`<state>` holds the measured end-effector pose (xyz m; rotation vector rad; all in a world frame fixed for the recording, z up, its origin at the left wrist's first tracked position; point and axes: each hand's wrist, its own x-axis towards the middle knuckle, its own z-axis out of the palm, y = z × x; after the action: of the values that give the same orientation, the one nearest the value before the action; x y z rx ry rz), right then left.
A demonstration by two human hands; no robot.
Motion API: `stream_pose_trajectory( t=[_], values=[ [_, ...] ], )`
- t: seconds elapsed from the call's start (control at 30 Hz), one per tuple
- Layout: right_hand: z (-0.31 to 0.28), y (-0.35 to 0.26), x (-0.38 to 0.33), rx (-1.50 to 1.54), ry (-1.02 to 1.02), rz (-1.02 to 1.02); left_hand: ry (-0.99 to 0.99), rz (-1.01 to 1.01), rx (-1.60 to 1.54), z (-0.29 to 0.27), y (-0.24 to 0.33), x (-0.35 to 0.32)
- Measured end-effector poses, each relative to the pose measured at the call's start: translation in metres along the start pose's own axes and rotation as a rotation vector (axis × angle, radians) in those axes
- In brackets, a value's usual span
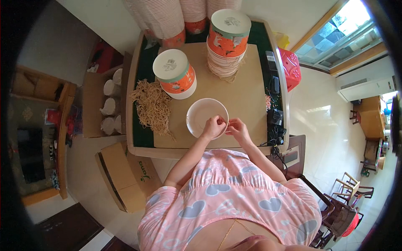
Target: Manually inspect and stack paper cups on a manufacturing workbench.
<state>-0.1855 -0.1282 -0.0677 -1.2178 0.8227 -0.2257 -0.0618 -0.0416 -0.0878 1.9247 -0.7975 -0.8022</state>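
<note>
Two hands, left hand (215,126) and right hand (238,131), are set at the right rim of a white tub (200,116). Left fingers are bunched nearly closed over the inner side, right fingers curled just outside; what is pinched can't be told (hidden by the fingers). The tub, mouth up, is placed near the front of a brown cardboard sheet (199,144), by which most of the green-topped table (144,136) is covered. Only pale inner wall and base can be seen inside.

Just beyond, one orange-and-white tub (178,83) is stood upside down beside a tan cord pile (153,104). Farther back, an inverted tub stack (228,35) is draped with cords lower down. Black adapters (274,118) are lined along the right edge. Tall tub stacks (161,23) are lined up behind.

Off-table: pale floor (316,111); left, an open carton (93,106) is filled with white rolled items (110,106); right, a red stool (289,69) and a window (341,35).
</note>
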Motion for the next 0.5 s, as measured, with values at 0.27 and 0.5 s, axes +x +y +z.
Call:
stream_pose_trajectory(
  t=[0.27,0.5],
  values=[
    [-0.001,-0.001,-0.001,0.024,0.013,0.015,-0.009,-0.042,0.004,-0.001,0.001,-0.002],
    [-0.012,0.004,0.004,-0.244,0.024,-0.127,-0.016,-0.032,0.004,-0.008,-0.003,-0.006]
  ],
)
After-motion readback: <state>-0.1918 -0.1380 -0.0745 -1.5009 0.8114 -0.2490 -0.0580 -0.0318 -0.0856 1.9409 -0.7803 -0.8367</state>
